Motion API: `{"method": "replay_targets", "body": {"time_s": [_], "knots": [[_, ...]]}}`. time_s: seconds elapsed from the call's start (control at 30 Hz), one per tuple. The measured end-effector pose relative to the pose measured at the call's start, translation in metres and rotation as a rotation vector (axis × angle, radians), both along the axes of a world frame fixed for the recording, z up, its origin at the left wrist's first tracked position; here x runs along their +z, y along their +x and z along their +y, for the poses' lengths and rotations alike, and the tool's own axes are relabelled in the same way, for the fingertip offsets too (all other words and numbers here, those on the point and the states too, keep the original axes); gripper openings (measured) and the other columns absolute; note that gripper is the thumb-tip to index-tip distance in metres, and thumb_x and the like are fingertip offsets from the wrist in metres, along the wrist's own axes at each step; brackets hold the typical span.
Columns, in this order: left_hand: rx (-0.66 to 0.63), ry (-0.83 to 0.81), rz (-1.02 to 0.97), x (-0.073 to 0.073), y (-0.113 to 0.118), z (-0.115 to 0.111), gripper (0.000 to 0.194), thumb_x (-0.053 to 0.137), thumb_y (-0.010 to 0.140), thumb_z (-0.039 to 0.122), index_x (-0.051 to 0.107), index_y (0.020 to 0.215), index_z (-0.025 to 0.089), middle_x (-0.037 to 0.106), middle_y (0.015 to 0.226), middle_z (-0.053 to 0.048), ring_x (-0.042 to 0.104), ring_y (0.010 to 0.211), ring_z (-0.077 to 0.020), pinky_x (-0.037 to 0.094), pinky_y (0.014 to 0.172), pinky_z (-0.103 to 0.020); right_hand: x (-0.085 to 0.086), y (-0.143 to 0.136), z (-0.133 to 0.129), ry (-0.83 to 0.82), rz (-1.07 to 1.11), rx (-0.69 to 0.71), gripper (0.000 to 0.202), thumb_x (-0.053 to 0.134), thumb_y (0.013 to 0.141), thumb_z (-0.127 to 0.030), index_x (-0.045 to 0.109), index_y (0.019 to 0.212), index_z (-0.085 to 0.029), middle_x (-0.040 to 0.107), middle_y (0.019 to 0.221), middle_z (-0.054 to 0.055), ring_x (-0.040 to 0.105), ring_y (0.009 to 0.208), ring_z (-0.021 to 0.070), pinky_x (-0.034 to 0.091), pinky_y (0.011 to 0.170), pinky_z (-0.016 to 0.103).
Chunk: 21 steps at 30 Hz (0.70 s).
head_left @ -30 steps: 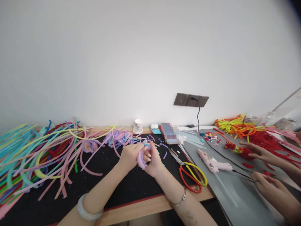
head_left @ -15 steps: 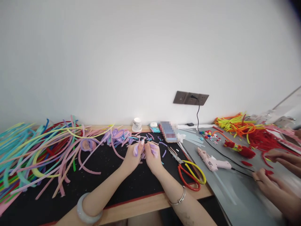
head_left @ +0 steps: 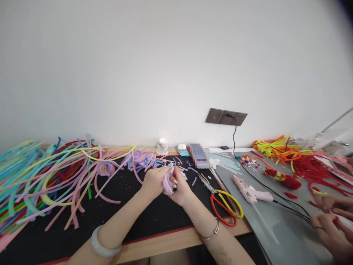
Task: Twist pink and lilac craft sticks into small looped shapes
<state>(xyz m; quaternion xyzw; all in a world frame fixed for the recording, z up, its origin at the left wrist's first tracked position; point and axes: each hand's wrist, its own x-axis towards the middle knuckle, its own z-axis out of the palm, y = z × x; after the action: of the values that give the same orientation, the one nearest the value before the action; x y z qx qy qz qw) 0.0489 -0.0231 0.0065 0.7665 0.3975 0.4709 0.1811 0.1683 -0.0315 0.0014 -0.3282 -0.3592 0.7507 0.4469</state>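
Note:
My left hand (head_left: 154,181) and my right hand (head_left: 180,187) meet above the black mat (head_left: 132,211). Between them they pinch a bundle of purple and pink pipe cleaners (head_left: 167,184), bent into a rounded loop that shows below my left fingers. Both hands are closed, and part of the bundle is hidden behind them. Short cut pieces of pipe cleaner (head_left: 194,181) lie scattered just beyond and beside my hands. To the right rest pliers (head_left: 224,206) with one red and one yellow handle.
Long pastel pipe cleaners (head_left: 68,176) spread over the left side. A paper cup (head_left: 162,146) and a phone (head_left: 199,156) stand at the back. A pink glue gun (head_left: 252,191) with its cord lies right, near a co-worker's hands (head_left: 331,217) and red pipe cleaners (head_left: 311,167).
My hands have turned the pipe cleaner bundle, so its looped side now shows between them. The view has shifted slightly. The co-worker's hands have moved a little toward the right.

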Motion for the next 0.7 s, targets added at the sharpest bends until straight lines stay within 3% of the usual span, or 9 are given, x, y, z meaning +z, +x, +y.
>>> {"method": "replay_targets", "body": {"time_s": [0.17, 0.3, 0.4, 0.6, 0.7], "knots": [[-0.023, 0.187, 0.276, -0.001, -0.002, 0.006, 0.025, 0.049, 0.084, 0.027, 0.055, 0.06, 0.02, 0.058, 0.059, -0.007, 0.051, 0.057, -0.0174, 0.033, 0.057, -0.027, 0.006, 0.007, -0.001, -0.223, 0.155, -0.05, 0.065, 0.049, 0.079, -0.067, 0.017, 0.044, -0.021, 0.017, 0.033, -0.009, 0.012, 0.032, 0.0047, 0.016, 0.033, 0.018], [-0.051, 0.205, 0.303, -0.005, 0.0, 0.007, 0.025, 0.048, 0.086, 0.027, 0.058, 0.064, 0.021, 0.06, 0.062, -0.007, 0.053, 0.059, -0.0179, 0.035, 0.06, -0.027, 0.006, 0.014, 0.003, -0.337, 0.183, -0.021, 0.054, 0.051, 0.083, -0.042, 0.019, 0.045, -0.022, 0.018, 0.034, -0.01, 0.01, 0.031, 0.0045, 0.012, 0.031, 0.018], [-0.044, 0.204, 0.312, -0.007, 0.0, 0.007, 0.026, 0.046, 0.087, 0.026, 0.057, 0.064, 0.021, 0.059, 0.061, -0.006, 0.053, 0.058, -0.0175, 0.036, 0.059, -0.026, 0.007, 0.014, 0.004, -0.29, 0.157, -0.024, 0.048, 0.055, 0.079, -0.034, 0.023, 0.046, -0.021, 0.022, 0.034, -0.01, 0.011, 0.031, 0.0041, 0.012, 0.032, 0.018], [0.003, 0.229, 0.292, -0.004, 0.002, 0.006, 0.032, 0.042, 0.089, 0.03, 0.055, 0.062, 0.021, 0.059, 0.059, -0.006, 0.053, 0.057, -0.0172, 0.035, 0.058, -0.026, 0.013, 0.004, -0.003, -0.213, 0.017, -0.139, 0.045, 0.057, 0.074, -0.036, 0.026, 0.046, -0.021, 0.022, 0.035, -0.01, 0.013, 0.033, 0.0036, 0.01, 0.033, 0.017], [-0.012, 0.197, 0.247, -0.004, 0.003, 0.005, 0.03, 0.043, 0.088, 0.03, 0.055, 0.061, 0.02, 0.059, 0.059, -0.006, 0.052, 0.057, -0.0171, 0.034, 0.058, -0.027, 0.013, 0.001, -0.006, -0.069, -0.05, -0.175, 0.039, 0.054, 0.072, -0.029, 0.024, 0.047, -0.022, 0.021, 0.037, -0.01, 0.012, 0.035, 0.004, 0.01, 0.033, 0.019]]}}
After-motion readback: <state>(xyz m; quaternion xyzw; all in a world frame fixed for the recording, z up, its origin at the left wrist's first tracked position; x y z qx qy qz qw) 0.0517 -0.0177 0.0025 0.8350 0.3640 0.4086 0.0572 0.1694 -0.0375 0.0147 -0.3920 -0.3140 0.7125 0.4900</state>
